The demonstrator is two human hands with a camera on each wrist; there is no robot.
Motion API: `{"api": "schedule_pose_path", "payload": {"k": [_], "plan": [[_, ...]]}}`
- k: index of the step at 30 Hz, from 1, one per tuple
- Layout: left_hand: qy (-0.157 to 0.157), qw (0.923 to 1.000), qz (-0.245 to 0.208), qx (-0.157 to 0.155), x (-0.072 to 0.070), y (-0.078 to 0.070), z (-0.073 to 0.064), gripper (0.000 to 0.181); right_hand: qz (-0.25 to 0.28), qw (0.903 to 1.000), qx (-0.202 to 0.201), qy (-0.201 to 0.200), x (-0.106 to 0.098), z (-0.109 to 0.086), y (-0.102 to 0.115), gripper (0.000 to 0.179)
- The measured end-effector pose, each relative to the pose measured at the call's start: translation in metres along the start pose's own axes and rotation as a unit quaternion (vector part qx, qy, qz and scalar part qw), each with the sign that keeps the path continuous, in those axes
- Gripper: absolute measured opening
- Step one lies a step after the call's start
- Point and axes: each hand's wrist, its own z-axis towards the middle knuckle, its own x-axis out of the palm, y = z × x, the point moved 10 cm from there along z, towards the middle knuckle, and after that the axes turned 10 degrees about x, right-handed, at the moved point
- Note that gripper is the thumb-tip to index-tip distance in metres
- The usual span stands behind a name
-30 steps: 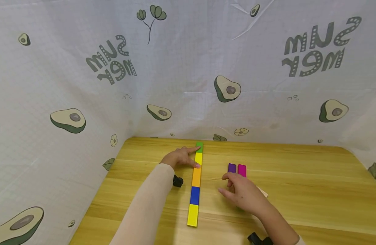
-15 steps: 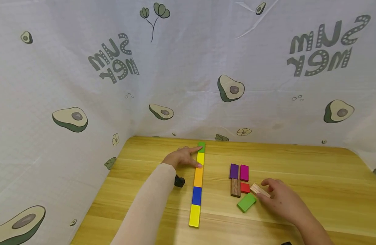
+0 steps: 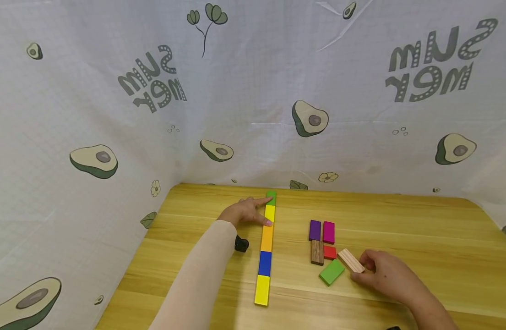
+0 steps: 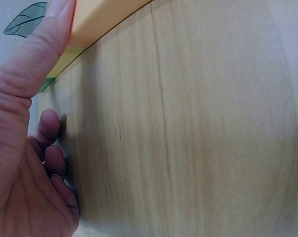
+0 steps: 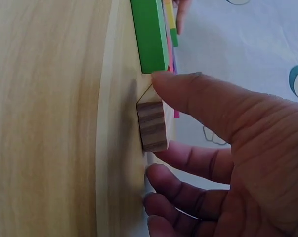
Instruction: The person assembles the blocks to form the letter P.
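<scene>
A row of coloured blocks runs away from me: a near yellow block (image 3: 262,290), a blue block (image 3: 264,264), an orange block (image 3: 267,238), a far yellow block (image 3: 270,212) and a green block (image 3: 271,194) at the far end. Across the far part of that row, my left hand (image 3: 244,211) touches the green block with a straight index finger; its thumb rests near where yellow meets orange. To the right, my right hand (image 3: 386,273) pinches the near end of a pale wooden block (image 3: 350,260) between thumb and index finger. That block lies at a slant on the table.
Left of the pale block lie a loose green block (image 3: 332,272), a red block (image 3: 329,252), a dark brown block (image 3: 317,253), a purple block (image 3: 315,230) and a magenta block (image 3: 329,233). Behind the wooden table (image 3: 421,238) hangs a white avocado-print sheet (image 3: 253,91).
My right hand has swung right from above the loose blocks to the pale block, uncovering them. The pale block has turned slightly and shifted. My left hand stays on the row.
</scene>
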Motion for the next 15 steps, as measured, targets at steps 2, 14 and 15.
{"api": "schedule_pose_path", "payload": {"k": [2,14,15], "plan": [[-0.002,1.0000,-0.003,0.001,0.000,0.000,0.000,0.094,-0.002,1.0000,0.000,0.004,0.001,0.000,0.000,0.035],[-0.003,1.0000,-0.004,-0.002,-0.001,0.001,-0.001,0.093,0.006,1.0000,-0.005,0.001,-0.009,0.008,-0.002,0.035],[-0.003,1.0000,-0.003,-0.002,-0.001,0.001,-0.001,0.093,0.010,0.9999,-0.009,-0.001,-0.011,0.008,-0.001,0.036]]}}
